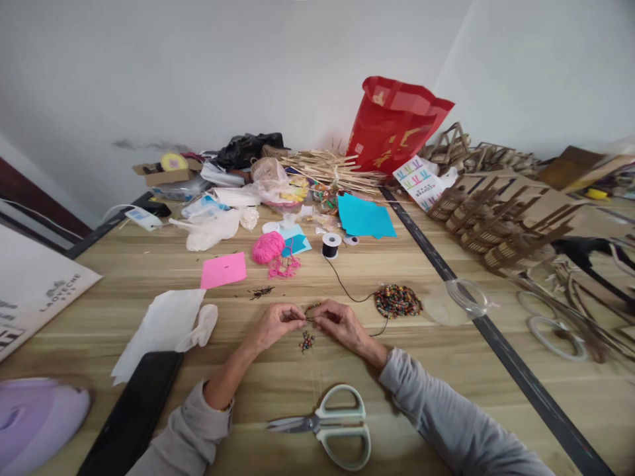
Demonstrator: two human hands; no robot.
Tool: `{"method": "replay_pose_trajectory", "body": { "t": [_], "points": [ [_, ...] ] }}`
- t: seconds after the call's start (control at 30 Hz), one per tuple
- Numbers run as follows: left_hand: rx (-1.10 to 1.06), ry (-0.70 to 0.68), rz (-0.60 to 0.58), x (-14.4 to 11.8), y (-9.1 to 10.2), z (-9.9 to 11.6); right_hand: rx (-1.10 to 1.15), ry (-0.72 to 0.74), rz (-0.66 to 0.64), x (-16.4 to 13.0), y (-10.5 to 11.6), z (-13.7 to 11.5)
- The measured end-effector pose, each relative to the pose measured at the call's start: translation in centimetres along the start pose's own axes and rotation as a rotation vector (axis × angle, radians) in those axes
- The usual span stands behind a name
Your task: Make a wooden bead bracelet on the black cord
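Just below the frame's centre, the left hand [274, 324] and right hand [340, 322] meet fingertip to fingertip, each grip pinched shut on a short beaded string [311, 309] held just above the counter [446, 370]. A black thread [347, 287] runs up from it to a spool [331, 244]. A bead pile [397, 301] lies right of the hands, loose beads [306, 341] just beneath them, and scissors [327, 425] at lower centre.
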State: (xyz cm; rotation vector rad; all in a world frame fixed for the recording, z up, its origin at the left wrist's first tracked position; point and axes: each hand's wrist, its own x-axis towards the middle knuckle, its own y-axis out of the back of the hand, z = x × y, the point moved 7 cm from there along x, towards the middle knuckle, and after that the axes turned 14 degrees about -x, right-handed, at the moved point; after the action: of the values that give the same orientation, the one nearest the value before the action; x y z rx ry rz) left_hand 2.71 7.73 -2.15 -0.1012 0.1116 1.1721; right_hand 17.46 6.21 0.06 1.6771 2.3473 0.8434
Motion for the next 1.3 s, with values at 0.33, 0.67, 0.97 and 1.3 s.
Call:
{"method": "replay_pose_trajectory", "body": {
  "t": [0.33, 0.67, 0.97, 1.3],
  "points": [
    [0.026, -0.026, -0.011, -0.08, 0.02, 0.17, -0.109, 0.122, -0.038, -0.14, -0.23, -0.79],
    [0.026, -0.026, -0.015, -0.09, -0.01, 0.26, -0.143, 0.128, -0.049, -0.12, -0.34, -0.83],
    [0.0, -0.024, -0.022, -0.06, -0.05, 0.02, -0.123, 0.122, -0.05, -0.05, -0.32, -1.01],
    [0.012, -0.027, -0.015, -0.19, -0.07, 0.28, -0.134, 0.111, -0.05, -0.08, -0.28, -1.0]
  ]
}}
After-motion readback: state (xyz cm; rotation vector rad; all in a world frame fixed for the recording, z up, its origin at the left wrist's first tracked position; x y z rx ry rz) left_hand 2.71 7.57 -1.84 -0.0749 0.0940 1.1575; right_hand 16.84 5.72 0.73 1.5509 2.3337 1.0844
